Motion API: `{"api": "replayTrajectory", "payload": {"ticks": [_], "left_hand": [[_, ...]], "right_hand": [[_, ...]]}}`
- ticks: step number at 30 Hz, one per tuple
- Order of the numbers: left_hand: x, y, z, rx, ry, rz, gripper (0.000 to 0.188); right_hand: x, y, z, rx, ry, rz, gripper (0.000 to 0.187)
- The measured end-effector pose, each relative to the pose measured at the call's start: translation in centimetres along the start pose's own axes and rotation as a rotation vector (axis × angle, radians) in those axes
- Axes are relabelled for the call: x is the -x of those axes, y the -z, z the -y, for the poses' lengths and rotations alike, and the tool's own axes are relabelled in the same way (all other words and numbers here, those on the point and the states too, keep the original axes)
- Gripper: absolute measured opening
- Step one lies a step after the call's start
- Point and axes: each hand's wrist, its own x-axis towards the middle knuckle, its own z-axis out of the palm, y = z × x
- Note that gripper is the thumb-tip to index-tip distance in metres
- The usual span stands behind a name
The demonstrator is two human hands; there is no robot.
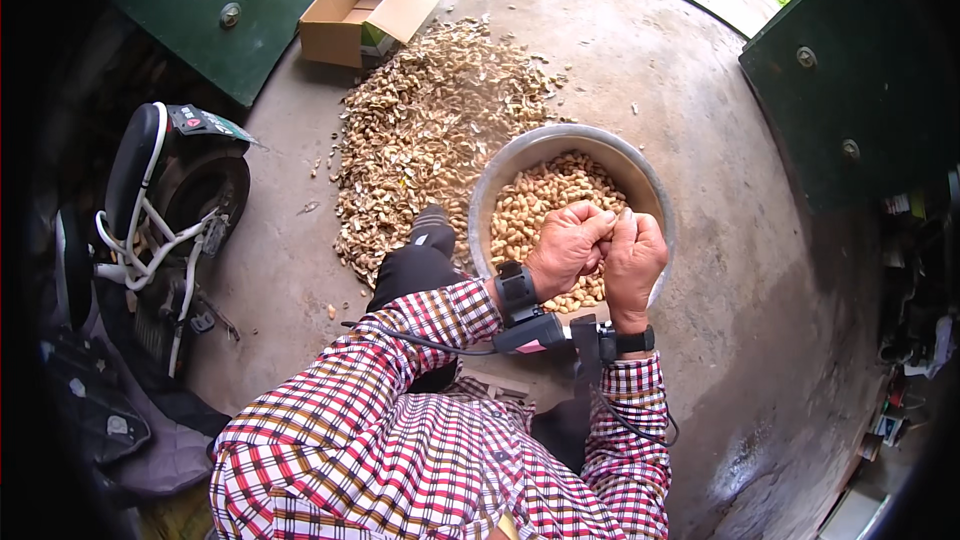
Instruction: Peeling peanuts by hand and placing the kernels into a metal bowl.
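Note:
My left hand [566,249] and my right hand [636,266] meet above a round metal basin [483,202]. The fingers of both are closed in a pinch, thumbs close together. Whatever lies between the fingertips is too small and covered to make out. Unshelled peanuts [522,206] fill the lower part of the basin. To the left, a wide heap of peanut shells [430,145] spreads over the floor, reaching the basin's left side.
An open cardboard box [332,43] stands behind the heap. My shoe [432,230] rests at the heap's near edge. A two-wheeled vehicle [150,200] is at left. Green metal doors [855,70] flank the opening. Assorted items crowd the right wall.

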Motion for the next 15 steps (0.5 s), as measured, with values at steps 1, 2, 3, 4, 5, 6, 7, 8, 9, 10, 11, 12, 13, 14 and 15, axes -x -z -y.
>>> {"api": "replayTrajectory", "payload": {"ticks": [1, 2, 3, 4, 5, 6, 7, 8, 9, 10, 11, 12, 13, 14, 15], "left_hand": [[0.0, 0.2, 0.1, 0.034, 0.006, 0.004, 0.013], [-0.1, 0.3, 0.3, 0.034, 0.006, -0.001, 0.013], [-0.3, 0.4, 0.5, 0.052, 0.015, 0.007, 0.013], [-0.3, 0.4, 0.6, 0.070, 0.024, 0.015, 0.013], [-0.2, 0.3, 0.3, 0.065, 0.019, 0.027, 0.014], [-0.2, 0.3, -0.1, 0.066, 0.018, 0.026, 0.014], [-0.3, 0.3, -0.7, 0.080, 0.038, 0.027, 0.013], [-0.5, 0.2, -1.1, 0.094, 0.060, 0.032, 0.013], [-0.6, 0.0, -1.2, 0.151, 0.069, 0.084, 0.013], [-0.7, 0.0, -1.2, 0.151, 0.069, 0.088, 0.013], [-0.7, 0.3, -1.2, 0.183, 0.106, 0.141, 0.013], [-0.6, 0.4, -1.3, 0.214, 0.144, 0.196, 0.013], [-0.5, 0.3, -1.4, 0.226, 0.168, 0.199, 0.013], [-0.5, 0.3, -1.4, 0.225, 0.170, 0.202, 0.013], [-0.6, 0.4, -1.4, 0.203, 0.183, 0.221, 0.013]], "right_hand": [[0.0, 0.0, 0.5, -0.002, 0.001, 0.004, 0.022], [-0.1, 0.1, 0.9, 0.121, 0.151, -0.034, 0.022], [-0.1, 0.1, 1.2, 0.243, 0.301, -0.073, 0.022], [-0.1, 0.0, 1.1, 0.241, 0.300, -0.068, 0.022], [-0.2, 0.0, 0.9, 0.091, 0.131, -0.041, 0.022], [-0.2, -0.1, 0.7, -0.059, -0.037, -0.013, 0.023], [-0.3, 0.0, 0.2, -0.144, -0.066, 0.017, 0.025], [-0.4, 0.1, -0.3, -0.143, -0.064, 0.014, 0.025], [-0.3, 0.1, -0.9, -0.268, -0.137, 0.045, 0.026], [-0.3, 0.2, -1.1, -0.393, -0.209, 0.075, 0.027], [-0.1, 0.3, -0.5, -0.570, -0.300, 0.100, 0.024], [-0.2, 0.5, -0.3, -0.572, -0.299, 0.103, 0.024], [-0.3, 0.8, -0.2, -0.685, -0.351, 0.138, 0.024], [-0.4, 1.2, -0.2, -0.797, -0.401, 0.168, 0.023], [-0.6, 1.5, -0.3, -0.827, -0.436, 0.178, 0.022]]}}
